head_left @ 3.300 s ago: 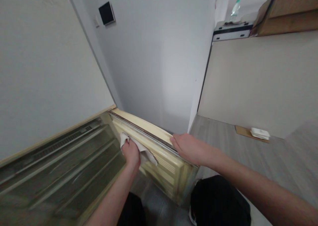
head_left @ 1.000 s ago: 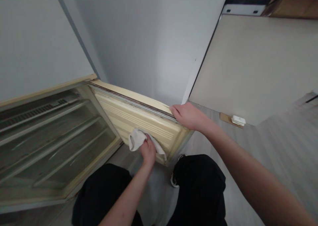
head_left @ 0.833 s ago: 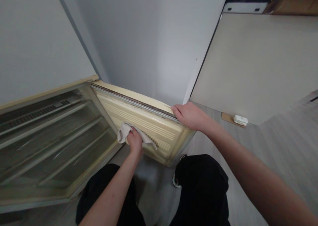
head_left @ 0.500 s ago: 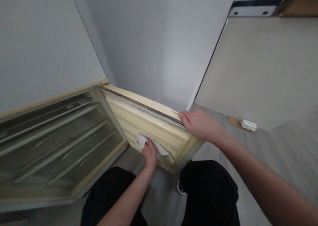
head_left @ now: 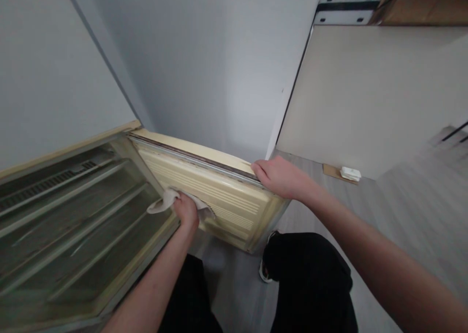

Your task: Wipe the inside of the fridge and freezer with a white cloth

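A small refrigerator stands at the left, its cream door [head_left: 226,204] swung open toward me. My left hand [head_left: 187,211] is closed around a whitish cloth [head_left: 164,200], pressed against the ribbed inner face of the door near the hinge side. Loose ends of the cloth stick out on both sides of the hand. With fingers curled over the top outer corner of the door, my right hand [head_left: 280,176] grips its edge. Dark grime lines the door gasket [head_left: 193,155]. Inside the cabinet [head_left: 84,225], pale shelf ridges run along the walls.
A grey-white wall [head_left: 204,69] rises behind the door. On the wooden floor [head_left: 310,216] at the right, a small white object [head_left: 350,173] lies on a piece of brown cardboard [head_left: 331,171] beside a pale panel [head_left: 358,99]. My knees in black trousers [head_left: 310,279] are close below the door.
My left hand has slid the cloth leftward along the inner door face, toward the hinge. The right hand keeps its grip on the door edge. The view has shifted slightly.
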The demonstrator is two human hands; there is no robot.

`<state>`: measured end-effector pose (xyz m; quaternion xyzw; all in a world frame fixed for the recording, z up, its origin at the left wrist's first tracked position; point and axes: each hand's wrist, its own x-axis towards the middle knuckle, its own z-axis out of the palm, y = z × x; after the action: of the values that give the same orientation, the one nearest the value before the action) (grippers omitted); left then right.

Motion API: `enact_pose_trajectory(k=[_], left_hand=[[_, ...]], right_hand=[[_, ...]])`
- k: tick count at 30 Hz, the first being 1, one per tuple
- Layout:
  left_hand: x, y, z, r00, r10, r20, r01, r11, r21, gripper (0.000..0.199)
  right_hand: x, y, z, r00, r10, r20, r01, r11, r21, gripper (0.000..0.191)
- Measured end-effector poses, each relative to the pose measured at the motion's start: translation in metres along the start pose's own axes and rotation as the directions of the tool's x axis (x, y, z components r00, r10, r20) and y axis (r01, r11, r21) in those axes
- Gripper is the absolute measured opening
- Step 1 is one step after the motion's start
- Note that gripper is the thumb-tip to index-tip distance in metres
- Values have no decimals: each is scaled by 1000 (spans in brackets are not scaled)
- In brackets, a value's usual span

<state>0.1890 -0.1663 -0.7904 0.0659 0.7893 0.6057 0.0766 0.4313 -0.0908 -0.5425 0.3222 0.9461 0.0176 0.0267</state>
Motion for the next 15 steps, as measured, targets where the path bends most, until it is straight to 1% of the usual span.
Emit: enact_pose_trajectory(k=[2, 3, 4, 5, 6, 7, 9, 11, 12, 13, 14, 15], left_hand=[[-35, -13, 1, 997, 34, 70, -32, 999, -23, 47], [-48, -19, 2, 994, 52, 98, -48, 998, -37, 47], [-55, -23, 3, 991, 66, 115, -61, 997, -50, 48], [-55, -25, 4, 990, 75, 121, -69, 996, -58, 47], [-49, -24, 4, 990, 81, 114, -74, 995, -63, 45], [-36, -22, 4, 992, 81, 98, -76, 995, -62, 43], [2, -13, 2, 997, 67, 47, -64, 997, -46, 36], [42, -1, -2, 1000, 24, -14, -24, 1000, -11, 31], [57, 4, -4, 999, 9, -41, -9, 1000, 4, 31], [67, 9, -6, 998, 1, -63, 0, 1000, 16, 31], [69, 11, -7, 997, 2, -75, 0, 1000, 25, 32], [64, 12, -8, 997, 10, -75, -8, 999, 31, 34]], right_hand=[[-2, -1, 0, 1000, -1, -1, 1, 1000, -14, 49], [-2, -2, 0, 1000, -8, 1, 8, 1000, -17, 49], [-2, -1, 0, 1000, -15, 5, 15, 1000, -16, 48], [-3, -1, 0, 1000, -18, 10, 18, 1000, -13, 48], [-3, 0, 0, 1000, -15, 15, 15, 1000, -7, 48], [-2, 0, 0, 1000, -8, 18, 8, 1000, 0, 48], [-2, 2, 0, 1000, 3, 18, -3, 1000, 6, 48], [-1, 2, 0, 1000, 0, 10, 0, 1000, 8, 47], [-1, 2, 0, 1000, -5, 6, 5, 1000, 11, 47], [-1, 2, 0, 1000, -10, 3, 9, 1000, 14, 47], [-1, 1, 1, 1000, -8, 0, 8, 1000, 18, 48], [-2, 0, 1, 1000, -1, -2, 1, 1000, 22, 48]])
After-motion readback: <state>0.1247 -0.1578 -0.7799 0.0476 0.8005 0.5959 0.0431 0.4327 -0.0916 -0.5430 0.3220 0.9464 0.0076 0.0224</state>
